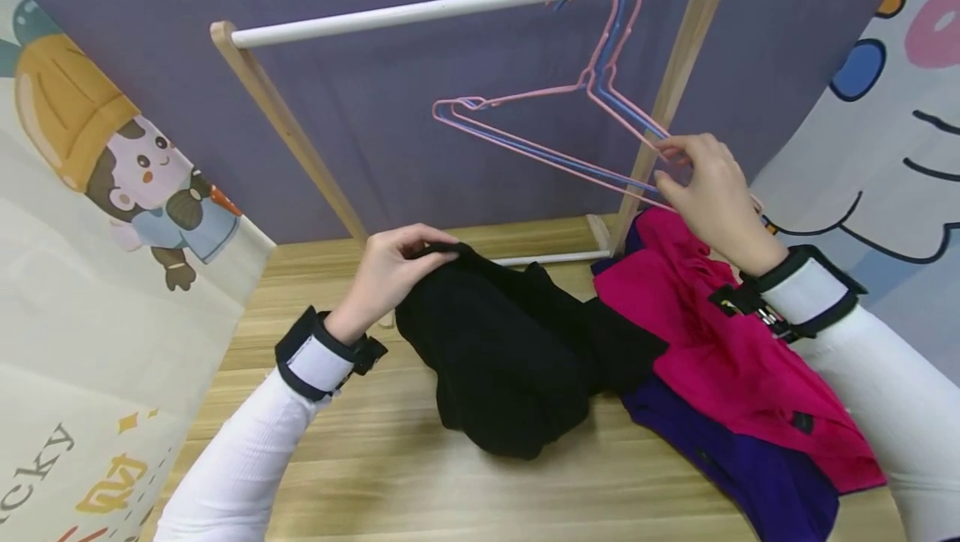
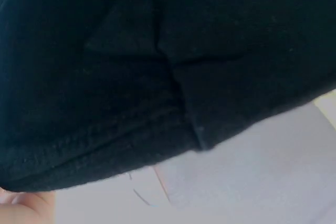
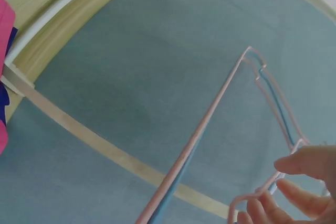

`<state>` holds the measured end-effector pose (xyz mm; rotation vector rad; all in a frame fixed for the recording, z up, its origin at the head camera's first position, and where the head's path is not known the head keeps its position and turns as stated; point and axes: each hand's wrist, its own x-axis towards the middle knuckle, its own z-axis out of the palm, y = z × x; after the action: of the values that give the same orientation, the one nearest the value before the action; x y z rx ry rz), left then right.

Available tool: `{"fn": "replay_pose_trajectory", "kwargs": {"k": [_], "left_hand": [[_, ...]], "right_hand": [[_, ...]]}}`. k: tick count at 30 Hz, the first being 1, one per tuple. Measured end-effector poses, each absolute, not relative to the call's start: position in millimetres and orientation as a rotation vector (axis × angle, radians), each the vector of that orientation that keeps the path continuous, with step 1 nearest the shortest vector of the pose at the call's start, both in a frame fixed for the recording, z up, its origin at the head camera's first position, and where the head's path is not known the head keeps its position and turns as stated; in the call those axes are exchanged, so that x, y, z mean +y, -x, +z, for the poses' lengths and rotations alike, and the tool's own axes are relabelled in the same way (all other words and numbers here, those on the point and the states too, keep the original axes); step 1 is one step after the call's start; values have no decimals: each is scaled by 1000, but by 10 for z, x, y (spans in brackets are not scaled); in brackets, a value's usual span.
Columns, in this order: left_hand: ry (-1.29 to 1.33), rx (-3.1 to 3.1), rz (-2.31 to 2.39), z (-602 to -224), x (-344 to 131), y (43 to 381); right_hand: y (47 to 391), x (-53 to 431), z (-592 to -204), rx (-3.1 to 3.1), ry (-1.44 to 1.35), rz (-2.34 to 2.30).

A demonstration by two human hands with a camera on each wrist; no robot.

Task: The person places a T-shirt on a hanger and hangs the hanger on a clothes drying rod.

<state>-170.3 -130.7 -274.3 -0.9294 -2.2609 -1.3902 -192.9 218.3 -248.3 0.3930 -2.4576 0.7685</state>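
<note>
My left hand [image 1: 390, 275] pinches the upper edge of a black garment [image 1: 510, 367], thumb on one side and fingers on the other. The cloth droops in folds over the wooden surface. Black fabric [image 2: 131, 87] fills most of the left wrist view, with a bit of the hand at the lower left corner. My right hand [image 1: 708, 196] pinches the right shoulder of a pink hanger [image 1: 540, 94] between thumb and fingers. Two pink hangers and a blue hanger [image 1: 620, 17] hang together from the rail; the right wrist view shows the fingers around the pink wire [image 3: 247, 196].
A rack with a white rail [image 1: 420, 13] and wooden legs [image 1: 292, 138] stands at the back. On the right, a magenta garment [image 1: 697, 317] lies over a purple garment [image 1: 735, 450] on the wooden surface [image 1: 360, 475]. Cartoon-printed sheets [image 1: 112, 342] flank both sides.
</note>
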Motion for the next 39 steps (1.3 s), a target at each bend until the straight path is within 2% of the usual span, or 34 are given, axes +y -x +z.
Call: {"fn": "replay_pose_trajectory", "kwargs": {"k": [10,21,29,36,39], "left_hand": [[936,-2267,-1382,-2780,-1324,1710],[882,-2302,-1407,-2680,-1255,1566],[845,-2330,-1344,-2575,-1203,1452],[826,-2268,-1358,-2868,-1290,1674],[817,-2223,-1322,-2875,-1300,1684]], "right_hand": [[2068,2127,-2468,-2446,-316,934],[2120,2065,-2362,-2381,-149,1444],[2042,2103,-2289,-2066,-292,1981],[1880,2254,-2344,-2072,-318,1996],[1786,2330,-2399,-2089,-345,2018]]}}
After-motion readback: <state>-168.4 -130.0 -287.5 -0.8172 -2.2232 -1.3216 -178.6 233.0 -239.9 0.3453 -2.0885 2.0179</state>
